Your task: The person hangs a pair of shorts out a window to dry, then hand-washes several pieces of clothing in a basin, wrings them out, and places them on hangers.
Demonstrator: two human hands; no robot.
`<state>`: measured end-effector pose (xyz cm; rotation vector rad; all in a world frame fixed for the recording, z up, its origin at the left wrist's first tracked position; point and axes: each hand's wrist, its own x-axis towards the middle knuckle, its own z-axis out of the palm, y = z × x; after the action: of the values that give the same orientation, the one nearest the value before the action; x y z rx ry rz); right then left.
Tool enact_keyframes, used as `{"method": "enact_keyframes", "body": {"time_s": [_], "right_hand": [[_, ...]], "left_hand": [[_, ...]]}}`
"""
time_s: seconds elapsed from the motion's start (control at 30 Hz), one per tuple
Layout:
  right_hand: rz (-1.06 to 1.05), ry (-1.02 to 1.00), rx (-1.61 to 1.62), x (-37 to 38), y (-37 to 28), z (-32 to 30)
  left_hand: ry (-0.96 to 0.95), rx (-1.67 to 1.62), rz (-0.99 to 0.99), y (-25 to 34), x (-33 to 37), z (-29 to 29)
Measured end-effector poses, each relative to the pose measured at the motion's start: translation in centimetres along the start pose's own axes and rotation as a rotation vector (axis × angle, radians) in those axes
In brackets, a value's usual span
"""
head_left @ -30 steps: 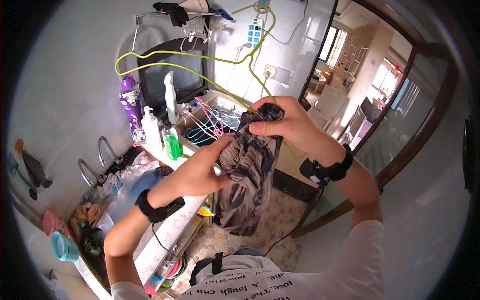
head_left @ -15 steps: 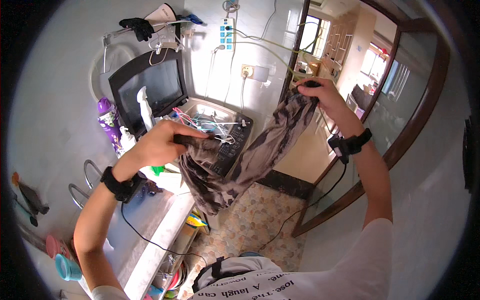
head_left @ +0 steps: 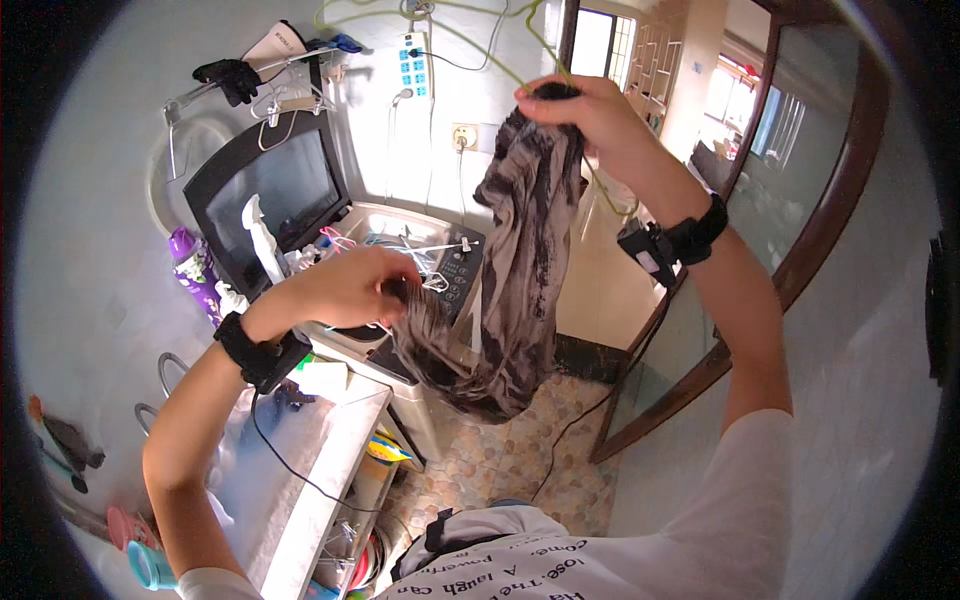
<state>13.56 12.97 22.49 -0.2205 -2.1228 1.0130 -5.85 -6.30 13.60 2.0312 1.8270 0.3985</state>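
Note:
A grey-brown garment with dark blotches (head_left: 530, 240) hangs in a loose U between my hands; its exact kind cannot be made out. Its higher end, with a dark band, is pinched in my right hand (head_left: 575, 112), up near the doorway. A thin green wire hanger (head_left: 480, 50) runs to that same hand, and part of it dangles below the wrist. My left hand (head_left: 355, 285), lower and nearer the washing machine (head_left: 400, 222), is closed on the garment's other end. The garment's lowest fold hangs over the floor.
The washing machine's dark lid (head_left: 270, 180) stands raised, with several hangers (head_left: 425, 258) lying on the machine. A purple bottle (head_left: 195, 270) and a white spray bottle (head_left: 262, 240) stand left of it. A stone counter (head_left: 310, 470) is at left, a glass door (head_left: 740, 250) at right.
My right hand has moved up and left with the garment's end and the green hanger. The garment now hangs more steeply on that side. My left hand has shifted slightly right.

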Motion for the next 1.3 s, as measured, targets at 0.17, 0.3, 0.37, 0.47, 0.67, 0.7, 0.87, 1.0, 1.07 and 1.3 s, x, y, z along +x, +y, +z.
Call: {"method": "enact_keyframes", "body": {"time_s": [0.17, 0.3, 0.37, 0.47, 0.67, 0.7, 0.87, 1.0, 1.07, 1.3], "right_hand": [[0.059, 0.067, 0.035, 1.2, 0.9, -2.9], [0.083, 0.012, 0.376, 3.2, 1.4, -2.7], [0.134, 0.019, 0.498, 2.8, 1.8, -1.9], [0.148, -0.016, 0.628, -0.4, 3.9, -2.9], [0.462, 0.119, 0.560, -12.1, 16.9, -4.8], [0.471, 0.008, 0.609, -14.1, 18.6, -3.1], [0.620, -0.119, 0.834, -22.5, 26.0, 1.8], [0.734, -0.037, 0.684, -23.4, 24.7, 1.5], [0.805, 0.043, 0.560, -22.7, 21.7, 0.0], [0.827, 0.388, 0.701, -18.7, 14.1, -4.4]], "left_hand": [[0.237, -0.524, 0.023, 1.3, 2.6, -0.6], [0.130, -0.409, 0.082, 5.3, 7.1, 0.0], [0.109, -0.439, 0.098, 6.6, 9.3, 0.1], [0.151, -0.500, 0.096, 7.8, 9.8, -0.9], [0.370, -0.609, 0.255, 10.5, 10.7, -3.7], [0.430, -0.634, 0.296, 10.9, 10.6, -3.9], [0.251, -0.836, 0.343, 11.9, 11.8, -6.2], [0.403, -0.806, 0.242, 9.4, 12.6, -5.4], [0.564, -0.673, 0.156, 6.3, 13.0, -4.3], [-0.009, -0.786, -0.203, 0.2, 14.0, 5.9]]}}
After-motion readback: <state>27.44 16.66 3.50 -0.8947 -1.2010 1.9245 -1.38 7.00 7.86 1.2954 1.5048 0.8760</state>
